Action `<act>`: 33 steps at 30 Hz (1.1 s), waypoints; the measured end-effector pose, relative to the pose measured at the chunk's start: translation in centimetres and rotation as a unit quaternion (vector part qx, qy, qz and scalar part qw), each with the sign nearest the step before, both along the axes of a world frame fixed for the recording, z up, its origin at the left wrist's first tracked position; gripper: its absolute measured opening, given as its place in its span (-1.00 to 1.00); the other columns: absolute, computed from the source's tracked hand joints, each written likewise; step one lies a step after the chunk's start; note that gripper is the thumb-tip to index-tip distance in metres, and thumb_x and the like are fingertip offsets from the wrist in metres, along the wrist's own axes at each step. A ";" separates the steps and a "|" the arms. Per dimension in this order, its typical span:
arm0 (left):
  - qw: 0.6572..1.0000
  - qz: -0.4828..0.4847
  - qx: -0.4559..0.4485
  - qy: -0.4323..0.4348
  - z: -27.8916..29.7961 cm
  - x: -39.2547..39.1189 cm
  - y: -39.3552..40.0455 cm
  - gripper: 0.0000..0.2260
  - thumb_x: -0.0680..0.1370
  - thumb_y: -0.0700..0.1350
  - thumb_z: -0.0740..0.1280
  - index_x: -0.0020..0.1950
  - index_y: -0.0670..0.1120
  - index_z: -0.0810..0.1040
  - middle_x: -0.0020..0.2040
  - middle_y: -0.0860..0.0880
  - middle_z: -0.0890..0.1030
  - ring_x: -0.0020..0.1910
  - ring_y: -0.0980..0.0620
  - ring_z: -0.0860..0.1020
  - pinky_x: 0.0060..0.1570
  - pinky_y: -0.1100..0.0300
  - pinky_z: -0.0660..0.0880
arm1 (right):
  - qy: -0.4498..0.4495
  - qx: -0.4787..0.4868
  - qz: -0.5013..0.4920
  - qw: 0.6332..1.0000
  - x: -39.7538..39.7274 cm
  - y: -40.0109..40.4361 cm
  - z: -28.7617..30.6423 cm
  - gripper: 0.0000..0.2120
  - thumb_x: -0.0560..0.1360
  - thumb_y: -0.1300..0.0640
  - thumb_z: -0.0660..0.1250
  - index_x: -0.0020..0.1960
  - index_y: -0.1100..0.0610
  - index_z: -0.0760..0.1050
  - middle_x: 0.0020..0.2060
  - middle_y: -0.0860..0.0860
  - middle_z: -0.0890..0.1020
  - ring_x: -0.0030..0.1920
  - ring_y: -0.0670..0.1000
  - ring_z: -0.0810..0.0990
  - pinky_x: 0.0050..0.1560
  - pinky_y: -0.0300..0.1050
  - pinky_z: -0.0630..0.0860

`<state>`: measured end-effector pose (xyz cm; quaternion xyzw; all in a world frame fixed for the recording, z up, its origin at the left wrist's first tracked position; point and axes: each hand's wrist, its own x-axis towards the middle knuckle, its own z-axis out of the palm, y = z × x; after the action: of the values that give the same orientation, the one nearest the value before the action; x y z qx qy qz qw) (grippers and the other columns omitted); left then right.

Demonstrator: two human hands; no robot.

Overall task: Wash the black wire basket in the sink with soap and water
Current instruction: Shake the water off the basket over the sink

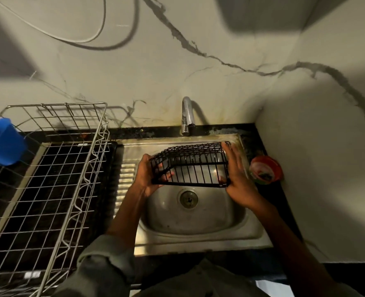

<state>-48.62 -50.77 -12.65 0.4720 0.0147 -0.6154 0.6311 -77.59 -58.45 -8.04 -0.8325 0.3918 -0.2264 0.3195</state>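
Black wire makes up the basket (191,166), which hangs in the air over the steel sink (198,230), between the tap (187,116) and the drain (188,198), tipped so that its open grid faces the camera. The left hand (147,174) grips its left end with fingers curled through the wires; the right hand (237,179) lies flat against the right end, fingers fairly straight and pointing up, pressing rather than clasping. No water runs from the tap, no suds show on the wires, and the sink bowl looks dry, so I judge the washing proper has hardly begun: the basket is only brought to the sink. A red tub (266,170), perhaps the soap, sits on the dark desk (282,202) just right of the sink, untouched. Wetting, soaping, scrubbing and rinsing all seem left to do. A steel drying rack (48,168) with a blue cup (2,142) stands at left.
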 end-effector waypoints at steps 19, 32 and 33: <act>0.961 -0.018 -0.057 -0.269 7.5 -1.6 3.3 -0.54 0.58 0.28 0.29 0.29 -0.03 0.56 0.20 -0.05 0.69 0.06 -0.13 0.67 0.02 -0.04 0.53 | -0.256 0.232 -0.196 0.918 1.7 -0.8 3.4 -0.52 0.46 -0.22 0.48 0.30 -0.06 0.55 0.17 -0.06 0.66 0.14 -0.06 0.63 0.08 -0.09 0.53; 0.851 0.047 -0.039 -0.521 6.7 -6.2 4.0 -0.48 0.66 0.27 0.24 0.51 -0.01 0.45 0.26 0.18 0.61 0.25 0.28 0.56 0.27 0.31 0.50 | -0.282 0.107 -0.221 0.928 1.2 3.0 3.0 -0.39 0.57 -0.26 0.33 0.56 -0.19 0.25 0.49 -0.20 0.39 0.46 -0.16 0.38 0.29 -0.35 0.37; 0.838 0.060 -0.052 -0.540 6.5 -6.6 4.4 -0.51 0.69 0.21 0.23 0.54 -0.02 0.41 0.27 0.22 0.59 0.26 0.33 0.55 0.25 0.37 0.48 | -0.284 0.070 -0.218 0.931 1.2 3.4 2.8 -0.38 0.57 -0.26 0.31 0.57 -0.20 0.22 0.53 -0.17 0.35 0.50 -0.13 0.33 0.33 -0.38 0.35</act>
<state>-55.17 -46.41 -6.11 0.6943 -0.3319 -0.2237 0.5981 -76.42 -55.07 -5.20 -0.6029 0.4714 -0.4895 0.4180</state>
